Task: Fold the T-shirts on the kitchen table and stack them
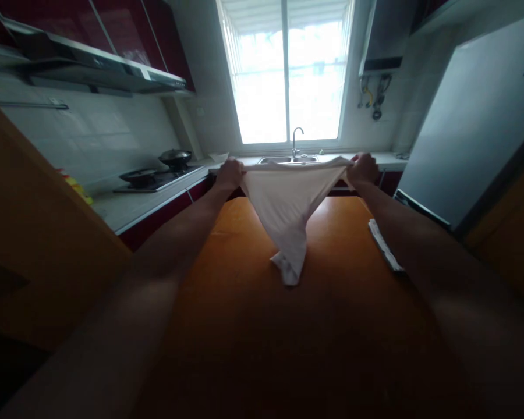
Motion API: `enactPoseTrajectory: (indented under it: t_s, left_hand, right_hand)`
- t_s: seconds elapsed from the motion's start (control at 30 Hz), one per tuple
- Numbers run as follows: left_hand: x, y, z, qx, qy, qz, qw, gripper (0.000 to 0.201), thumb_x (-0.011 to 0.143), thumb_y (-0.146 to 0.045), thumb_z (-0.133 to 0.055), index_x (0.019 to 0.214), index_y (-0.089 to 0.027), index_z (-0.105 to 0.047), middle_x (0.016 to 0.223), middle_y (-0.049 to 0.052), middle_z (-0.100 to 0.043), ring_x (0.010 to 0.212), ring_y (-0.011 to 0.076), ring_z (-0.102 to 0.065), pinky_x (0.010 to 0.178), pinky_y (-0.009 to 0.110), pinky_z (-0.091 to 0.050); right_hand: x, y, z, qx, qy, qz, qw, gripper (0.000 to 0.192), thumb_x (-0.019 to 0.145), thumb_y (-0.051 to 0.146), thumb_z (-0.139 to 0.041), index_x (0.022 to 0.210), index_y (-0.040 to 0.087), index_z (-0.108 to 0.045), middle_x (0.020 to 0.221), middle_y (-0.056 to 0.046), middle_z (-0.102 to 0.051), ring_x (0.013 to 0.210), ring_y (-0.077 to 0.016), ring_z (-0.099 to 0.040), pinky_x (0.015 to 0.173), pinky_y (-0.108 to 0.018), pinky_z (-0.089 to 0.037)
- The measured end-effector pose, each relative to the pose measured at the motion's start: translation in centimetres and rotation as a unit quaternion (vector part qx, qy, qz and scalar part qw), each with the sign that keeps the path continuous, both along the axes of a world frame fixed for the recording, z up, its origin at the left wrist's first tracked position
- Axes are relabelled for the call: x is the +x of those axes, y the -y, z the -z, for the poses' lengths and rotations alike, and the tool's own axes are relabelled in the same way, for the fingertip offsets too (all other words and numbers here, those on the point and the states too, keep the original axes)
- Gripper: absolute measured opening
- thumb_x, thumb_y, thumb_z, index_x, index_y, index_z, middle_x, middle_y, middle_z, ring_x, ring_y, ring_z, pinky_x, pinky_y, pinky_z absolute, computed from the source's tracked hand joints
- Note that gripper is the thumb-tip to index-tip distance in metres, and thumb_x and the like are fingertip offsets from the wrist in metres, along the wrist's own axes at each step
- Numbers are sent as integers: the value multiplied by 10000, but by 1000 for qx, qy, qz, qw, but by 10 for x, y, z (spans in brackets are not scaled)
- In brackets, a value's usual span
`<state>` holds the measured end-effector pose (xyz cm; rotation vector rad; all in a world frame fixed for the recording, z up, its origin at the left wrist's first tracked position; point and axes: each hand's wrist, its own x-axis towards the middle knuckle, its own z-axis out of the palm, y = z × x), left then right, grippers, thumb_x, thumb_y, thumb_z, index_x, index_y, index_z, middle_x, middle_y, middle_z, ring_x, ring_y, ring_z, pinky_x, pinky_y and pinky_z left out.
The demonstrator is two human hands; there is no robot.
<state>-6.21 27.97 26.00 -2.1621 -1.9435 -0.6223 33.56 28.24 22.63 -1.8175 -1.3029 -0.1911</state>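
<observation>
White cloth garment [288, 209] stretched wide in the air above the orange table [244, 326], its top edge pulled taut, its lower tip bunched and touching the tabletop. Left hand [230, 173] is clenched on the corner at nine o'clock; right hand [363, 169] pinches the corner at three o'clock. At four o'clock of the cloth, a folded white cloth strip [385, 244] lies on the table. Up at twelve o'clock, steel sink [288, 159] under the bright window [288, 70].
</observation>
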Motion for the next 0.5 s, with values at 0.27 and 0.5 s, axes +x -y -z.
enactPoseTrajectory:
  t_s: [0.27,0.5]
  left_hand:
    - [-6,6,-62,285,8,-10,959,316,1075,-230,-388,1149,-16,-608,1284,154,-498,1127,192,-552,988,347,-425]
    - [-21,59,67,211,-143,100,962,223,952,-259,-576,807,-130,-686,1042,136,-617,1047,274,-579,896,391,-472]
  right_hand:
    - [29,18,-66,128,131,5,983,431,1057,176,-231,1251,-3,-572,1267,-241,-565,1121,-215,-512,938,-431,-355]
    - [27,86,37,-18,275,-144,950,295,989,196,-440,1074,133,-715,1064,-136,-680,912,-231,-625,736,-301,-399]
